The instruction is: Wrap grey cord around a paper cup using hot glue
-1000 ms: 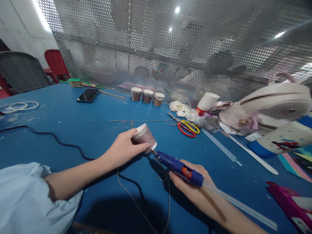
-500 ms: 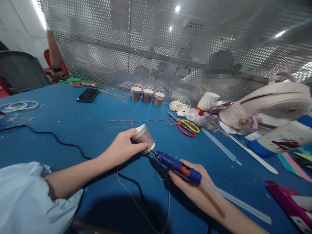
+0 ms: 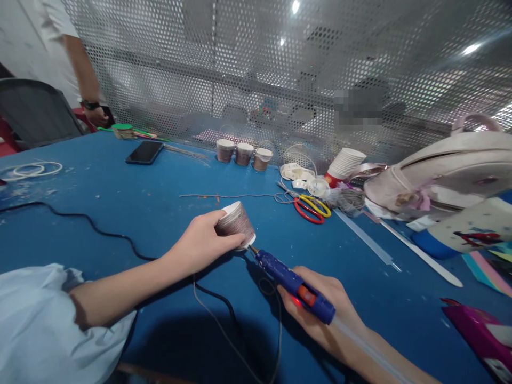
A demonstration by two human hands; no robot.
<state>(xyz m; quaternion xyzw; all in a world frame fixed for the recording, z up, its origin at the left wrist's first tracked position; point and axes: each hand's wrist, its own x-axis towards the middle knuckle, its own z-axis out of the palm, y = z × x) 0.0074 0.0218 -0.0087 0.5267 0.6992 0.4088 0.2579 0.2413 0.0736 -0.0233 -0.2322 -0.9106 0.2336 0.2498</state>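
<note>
My left hand (image 3: 210,234) grips a small paper cup (image 3: 237,224) wound with greyish-brown cord, tilted on its side above the table. In my right hand (image 3: 320,298) is a blue hot glue gun (image 3: 286,274), its nozzle tip at the cup's lower rim. A clear glue stick (image 3: 366,344) sticks out of the gun's back end, and a red light glows on its side. Loose grey cord (image 3: 224,330) hangs below the cup in a loop. Whether the nozzle touches the rim I cannot tell.
Three cord-wrapped cups (image 3: 244,154) stand by the perforated metal screen (image 3: 180,74). Scissors (image 3: 310,208), stacked paper cups (image 3: 346,164), a spare glue stick (image 3: 366,237) and a pale bag (image 3: 440,165) lie to the right. A phone (image 3: 144,152) and black cable (image 3: 92,224) lie left. Another person (image 3: 82,69) stands behind.
The back end of the glue gun has dipped slightly, and its red light now shows. At the far left, the other person has come further into view. The cup stays almost still.
</note>
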